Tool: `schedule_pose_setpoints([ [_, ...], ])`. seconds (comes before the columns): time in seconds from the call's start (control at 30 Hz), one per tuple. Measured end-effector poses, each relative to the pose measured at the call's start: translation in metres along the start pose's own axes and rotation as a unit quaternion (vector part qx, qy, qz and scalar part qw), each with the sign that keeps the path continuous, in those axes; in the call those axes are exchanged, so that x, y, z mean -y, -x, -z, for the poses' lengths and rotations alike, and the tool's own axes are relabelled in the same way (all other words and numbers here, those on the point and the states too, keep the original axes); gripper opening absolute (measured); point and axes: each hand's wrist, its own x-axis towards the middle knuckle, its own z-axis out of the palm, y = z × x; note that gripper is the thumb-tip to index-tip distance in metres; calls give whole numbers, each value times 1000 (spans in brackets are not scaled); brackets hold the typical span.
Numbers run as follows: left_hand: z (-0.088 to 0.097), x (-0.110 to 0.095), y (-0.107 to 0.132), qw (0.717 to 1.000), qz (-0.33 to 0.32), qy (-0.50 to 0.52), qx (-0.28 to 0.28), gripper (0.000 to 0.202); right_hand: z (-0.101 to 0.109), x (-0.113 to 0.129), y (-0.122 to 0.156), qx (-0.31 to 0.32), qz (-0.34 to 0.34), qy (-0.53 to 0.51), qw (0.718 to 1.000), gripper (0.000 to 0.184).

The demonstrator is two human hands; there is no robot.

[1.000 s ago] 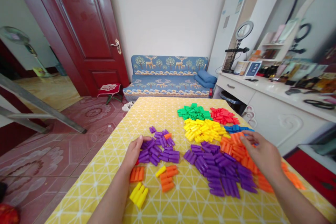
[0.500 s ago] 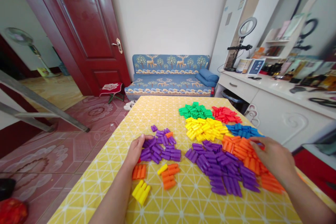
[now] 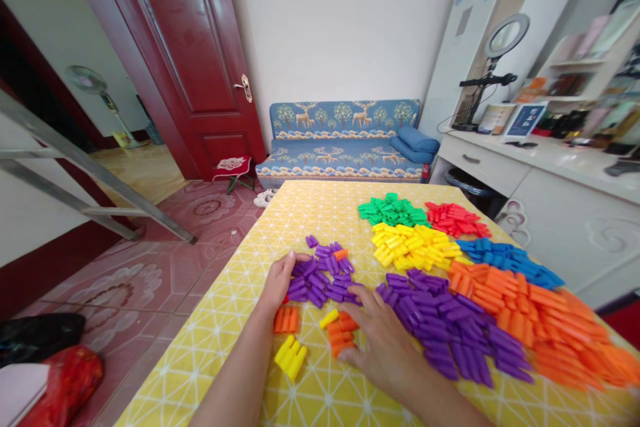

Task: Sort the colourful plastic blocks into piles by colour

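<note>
Coloured plastic blocks lie sorted in piles on a yellow-clothed table (image 3: 310, 213). My left hand (image 3: 278, 280) rests at the left edge of a small purple pile (image 3: 323, 275), fingers curved against the blocks, holding nothing I can see. My right hand (image 3: 387, 340) lies flat with fingers spread beside a small stack of orange blocks (image 3: 341, 335) and a lone yellow block (image 3: 329, 317). More orange blocks (image 3: 286, 319) and a yellow stack (image 3: 291, 355) sit near my left wrist. A large purple pile (image 3: 445, 320) spreads to the right of my right hand.
Green (image 3: 393, 209), red (image 3: 455, 219), yellow (image 3: 413, 245), blue (image 3: 505, 259) and orange (image 3: 545, 317) piles fill the table's right side. A blue sofa (image 3: 345, 147) stands behind, a red door (image 3: 200, 60) at left, a white dresser (image 3: 545, 193) at right, ladder rails (image 3: 90, 180) on the floor.
My right hand has moved from the orange pile at the right across to the small orange stack in front. The view has shifted left. My left hand stays at the purple pile.
</note>
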Motion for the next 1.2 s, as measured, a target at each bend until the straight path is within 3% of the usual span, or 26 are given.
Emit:
schedule_pose_setpoints([
  [0.1, -1, -1, -1, 1000, 2, 2, -1, 62, -15, 5, -1, 29, -10, 12, 999, 69],
  [0.23, -1, -3, -1, 1000, -1, 7, -2, 63, -31, 4, -7, -2, 12, -13, 1000, 60],
  [0.37, -2, -8, 0, 1000, -8, 26, 12, 59, -35, 3, -14, -76, 39, -61, 994, 39],
  [0.47, -3, -9, 1, 999, -8, 41, 33, 56, -31, 2, -13, -95, 81, -109, 986, 15],
  [0.6, -3, -8, 1, 999, -1, 37, 36, 55, -30, 7, -9, -97, 108, -112, 983, 8],
  [0.73, -3, -8, 1, 999, 4, 29, 34, 57, -38, 13, -8, -73, 96, -51, 991, 25],
  [0.83, -3, -8, 1, 999, 10, 30, 33, 58, -43, 15, -10, -70, 92, -20, 993, 19],
  [1.0, -3, -8, 1, 999, 11, 24, 27, 57, -44, 13, -8, -132, 115, -39, 984, 22],
  [1.1, -3, -10, 1, 999, 13, 23, 29, 57, -37, 10, -7, -185, 136, -36, 973, 31],
  [1.2, -3, -12, 2, 999, 17, 24, 28, 57, -13, -6, -16, -214, 124, 25, 968, 34],
])
